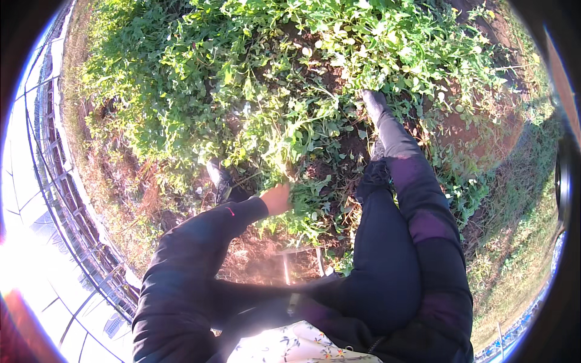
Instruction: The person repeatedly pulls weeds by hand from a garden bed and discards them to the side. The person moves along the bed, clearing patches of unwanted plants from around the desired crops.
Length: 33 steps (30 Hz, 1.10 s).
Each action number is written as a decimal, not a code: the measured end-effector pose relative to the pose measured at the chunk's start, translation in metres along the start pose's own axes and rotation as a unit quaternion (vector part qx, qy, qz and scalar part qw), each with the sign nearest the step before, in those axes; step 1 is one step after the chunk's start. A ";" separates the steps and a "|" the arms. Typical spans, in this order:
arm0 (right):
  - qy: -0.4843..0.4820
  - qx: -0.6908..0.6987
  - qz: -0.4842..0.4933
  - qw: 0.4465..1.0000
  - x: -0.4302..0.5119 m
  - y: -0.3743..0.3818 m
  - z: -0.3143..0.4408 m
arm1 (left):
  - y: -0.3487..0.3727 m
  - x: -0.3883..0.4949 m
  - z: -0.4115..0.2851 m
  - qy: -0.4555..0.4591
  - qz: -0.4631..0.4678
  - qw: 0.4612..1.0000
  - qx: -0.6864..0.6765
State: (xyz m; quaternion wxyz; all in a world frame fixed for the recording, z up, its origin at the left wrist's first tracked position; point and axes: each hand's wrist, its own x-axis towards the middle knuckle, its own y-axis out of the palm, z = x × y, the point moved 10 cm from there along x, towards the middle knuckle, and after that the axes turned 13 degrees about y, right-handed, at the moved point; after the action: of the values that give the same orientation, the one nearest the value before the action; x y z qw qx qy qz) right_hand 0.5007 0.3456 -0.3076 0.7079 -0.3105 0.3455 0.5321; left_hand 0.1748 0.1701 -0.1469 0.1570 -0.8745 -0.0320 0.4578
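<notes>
My bare left hand is low in the middle of the view, with its fingers curled around a bunch of leafy green plants. Stems gather at the fingers, and leaves spread above and below them. Farther forward and to the right, my right hand, in a dark greyish glove, reaches in among the low green plants. Leaves hide its fingertips, so its grip cannot be made out. Reddish-brown soil shows between the plants beside my right forearm.
My dark shoes stand among the plants, with my bent legs between my arms. A metal-framed structure curves along the left. Dry grass lies at the right. Below my left hand are thin pale bars near bare soil.
</notes>
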 end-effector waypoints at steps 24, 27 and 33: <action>0.397 0.720 0.160 0.546 -0.019 0.058 -0.019 | -0.466 0.278 -0.074 0.087 -0.413 0.859 0.291; 0.269 0.386 0.138 0.871 -0.006 0.029 -0.011 | -0.445 0.303 -0.073 0.062 -0.276 0.853 0.438; 0.159 0.032 0.045 0.986 -0.025 0.006 0.024 | -0.437 0.291 -0.086 0.031 -0.261 0.868 0.422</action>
State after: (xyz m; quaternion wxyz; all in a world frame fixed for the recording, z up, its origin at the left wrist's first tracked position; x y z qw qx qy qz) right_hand 0.4942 0.3532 -0.2740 0.6289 -0.3519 0.4843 0.4961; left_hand 0.4514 0.6219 -0.1985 0.6257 -0.6985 -0.0578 0.3424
